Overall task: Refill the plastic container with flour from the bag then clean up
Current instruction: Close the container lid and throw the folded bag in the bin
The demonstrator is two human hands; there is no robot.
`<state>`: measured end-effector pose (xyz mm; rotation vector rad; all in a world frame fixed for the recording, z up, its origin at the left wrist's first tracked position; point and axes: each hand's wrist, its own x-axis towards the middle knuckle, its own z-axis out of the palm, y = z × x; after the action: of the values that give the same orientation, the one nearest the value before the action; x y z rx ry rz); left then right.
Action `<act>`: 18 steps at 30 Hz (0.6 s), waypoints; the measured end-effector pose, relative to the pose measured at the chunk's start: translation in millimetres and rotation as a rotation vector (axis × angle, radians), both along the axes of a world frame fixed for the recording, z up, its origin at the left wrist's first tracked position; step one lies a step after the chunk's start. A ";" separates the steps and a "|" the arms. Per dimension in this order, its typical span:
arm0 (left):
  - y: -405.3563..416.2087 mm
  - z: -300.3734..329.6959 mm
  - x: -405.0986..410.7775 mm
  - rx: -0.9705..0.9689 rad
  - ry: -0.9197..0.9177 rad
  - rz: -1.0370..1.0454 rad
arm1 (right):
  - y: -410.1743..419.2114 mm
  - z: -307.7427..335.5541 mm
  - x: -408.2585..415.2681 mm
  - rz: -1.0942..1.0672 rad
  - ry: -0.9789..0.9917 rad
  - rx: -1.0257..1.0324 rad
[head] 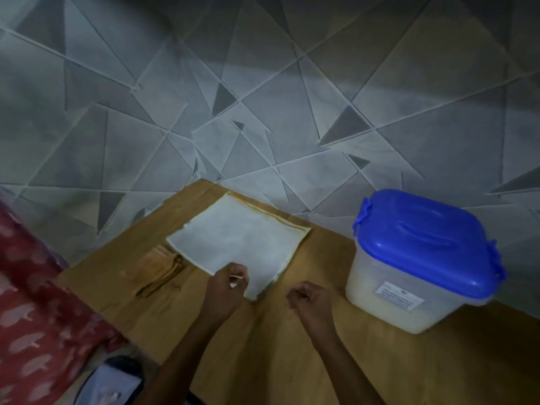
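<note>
The light is dim; the label on the plastic container [420, 267] is too blurred to read; the left hand [226, 285] pinches something small and pale I cannot identify, right at the near corner of the flattened bag [239, 238]; the right hand [311, 299] is curled, holding nothing I can see, beside the lidded container on the table [292, 361].
</note>
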<state>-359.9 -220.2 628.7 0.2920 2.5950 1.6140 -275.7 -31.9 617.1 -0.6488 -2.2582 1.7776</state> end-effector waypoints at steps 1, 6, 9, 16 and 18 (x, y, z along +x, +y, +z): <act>-7.2 -9.1 -18.2 -0.024 -0.005 0.000 | -3.5 -6.6 -14.1 -0.009 -0.043 0.016; -47.0 -46.0 -115.7 -0.242 -0.105 -0.062 | -20.1 -60.5 -93.0 -0.084 -0.159 0.154; -74.7 -64.5 -177.3 -0.474 -0.079 -0.136 | -31.4 -82.3 -126.8 -0.153 -0.314 0.256; -112.5 -75.5 -279.4 -0.794 -0.145 -0.113 | -45.3 -110.0 -156.4 -0.367 -0.403 0.301; -119.3 -83.2 -303.4 -0.746 -0.227 -0.110 | -46.4 -110.2 -161.8 -0.388 -0.402 0.292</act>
<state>-663.4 -339.6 545.5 0.1736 2.7050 0.5255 -437.5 -78.3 506.8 -1.3651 -2.3491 1.1886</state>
